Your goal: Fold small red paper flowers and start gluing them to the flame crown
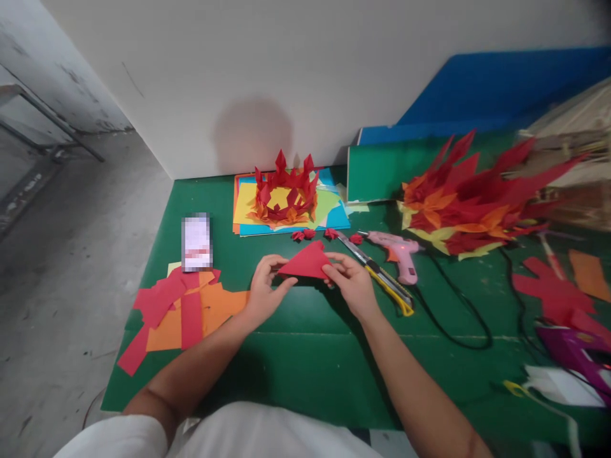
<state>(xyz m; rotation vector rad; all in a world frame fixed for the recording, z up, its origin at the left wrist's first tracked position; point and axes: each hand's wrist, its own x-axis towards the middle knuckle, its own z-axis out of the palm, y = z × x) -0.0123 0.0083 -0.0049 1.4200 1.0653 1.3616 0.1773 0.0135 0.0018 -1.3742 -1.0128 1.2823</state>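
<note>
A folded piece of red paper (307, 262), roughly triangular, is held up over the green table between my two hands. My left hand (268, 287) grips its left corner, fingers behind and thumb below the edge. At the right edge, my right hand (352, 283) pinches it between thumb and fingers. Just beyond the paper lie several small crumpled-looking red paper pieces (331, 234). A utility knife (389, 286) with a yellow end rests right of my right hand, touching or close to a second slim blade tool. Behind it sits a pink glue gun (398, 251).
Red and orange paper strips (191, 312) lie at left below a phone (196, 243). A red paper crown (286, 197) stands on coloured sheets (245, 194). To the right are a large flame-like paper piece (477, 203), a black cable (472, 346) and a purple object (575, 350).
</note>
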